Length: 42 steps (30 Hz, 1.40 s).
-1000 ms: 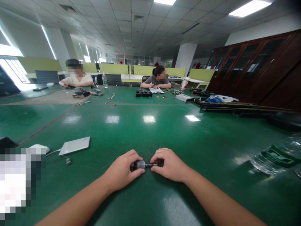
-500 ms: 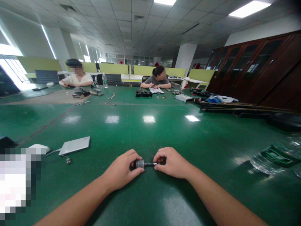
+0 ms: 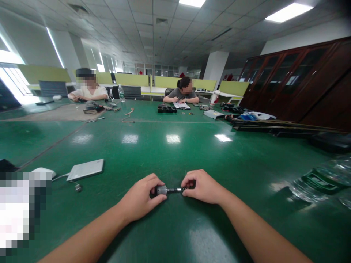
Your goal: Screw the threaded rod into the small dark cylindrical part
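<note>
I hold a metal cylinder (image 3: pixel 162 190) in my left hand (image 3: pixel 142 194); right hand (image 3: pixel 205 187) pinches a spring (image 3: pixel 185 188) at the rod's (image 3: pixel 172 190) right end.

I am monitoring a rod (image 3: pixel 174 190) running between my left hand (image 3: pixel 144 195) and right hand (image 3: pixel 205 187), a device (image 3: pixel 85 170) lying left, a bottle (image 3: pixel 319 182) right, 2 people (image 3: pixel 182 92) sitting behind the table (image 3: pixel 153 153).

An open-plan office is indicated by the yellow-green partitions (image 3: pixel 131 79) and dark chairs (image 3: pixel 53 89) ranged beyond the far edge of the bench (image 3: pixel 153 153), the tiled ceiling (image 3: pixel 123 31) in which light panels (image 3: pixel 289 12) are set, and the glass-fronted wooden cabinets (image 3: pixel 296 73) seen at the right.
</note>
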Motion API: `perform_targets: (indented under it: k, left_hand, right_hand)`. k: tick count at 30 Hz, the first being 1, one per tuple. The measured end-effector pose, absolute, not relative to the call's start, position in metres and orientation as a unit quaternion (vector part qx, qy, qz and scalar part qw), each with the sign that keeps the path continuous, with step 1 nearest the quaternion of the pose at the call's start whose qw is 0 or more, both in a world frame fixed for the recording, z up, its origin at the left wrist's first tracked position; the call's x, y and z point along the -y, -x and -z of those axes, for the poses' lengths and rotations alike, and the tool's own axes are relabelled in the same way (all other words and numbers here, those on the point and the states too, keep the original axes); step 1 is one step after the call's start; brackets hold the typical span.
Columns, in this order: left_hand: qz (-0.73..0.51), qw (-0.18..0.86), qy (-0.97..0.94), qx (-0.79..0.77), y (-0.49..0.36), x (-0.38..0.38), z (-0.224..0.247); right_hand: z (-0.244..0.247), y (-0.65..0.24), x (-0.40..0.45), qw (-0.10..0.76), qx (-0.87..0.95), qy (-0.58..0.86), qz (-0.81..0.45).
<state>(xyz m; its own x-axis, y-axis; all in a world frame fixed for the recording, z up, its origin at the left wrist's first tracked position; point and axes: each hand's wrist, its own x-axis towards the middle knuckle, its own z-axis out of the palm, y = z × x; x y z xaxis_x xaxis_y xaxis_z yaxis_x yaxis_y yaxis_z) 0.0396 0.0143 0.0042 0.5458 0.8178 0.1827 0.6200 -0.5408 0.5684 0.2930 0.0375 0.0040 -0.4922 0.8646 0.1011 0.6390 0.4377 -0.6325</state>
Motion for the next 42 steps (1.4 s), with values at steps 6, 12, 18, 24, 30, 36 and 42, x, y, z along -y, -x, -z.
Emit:
perform_targets:
  k: [6,12,18,24,30,36,42]
  left_hand:
    - [-0.224,0.221,-0.851,-0.421,-0.041,-0.014,-0.003]
    - [-0.223,0.217,-0.861,-0.402,-0.041,-0.014,-0.002]
    - [-0.216,0.207,-0.858,-0.418,-0.042,-0.015,-0.001]
    - [-0.228,0.207,-0.861,-0.405,-0.042,-0.015,0.001]
    - [-0.223,0.211,-0.859,-0.410,-0.042,-0.014,0.000]
    - [-0.217,0.211,-0.858,-0.414,-0.043,-0.014,-0.002]
    - [-0.219,0.214,-0.857,-0.416,-0.043,-0.014,-0.002]
  right_hand:
    - [0.004,-0.267,-0.029,0.255,0.819,0.449,-0.250]
    - [0.009,-0.253,-0.024,0.263,0.835,0.432,-0.216]
    - [0.011,-0.257,-0.024,0.263,0.842,0.426,-0.201]
    - [0.010,-0.256,-0.023,0.266,0.842,0.423,-0.203]
    - [0.009,-0.258,-0.024,0.265,0.842,0.420,-0.209]
    - [0.006,-0.258,-0.024,0.260,0.845,0.419,-0.208]
    - [0.006,-0.261,-0.024,0.263,0.843,0.419,-0.213]
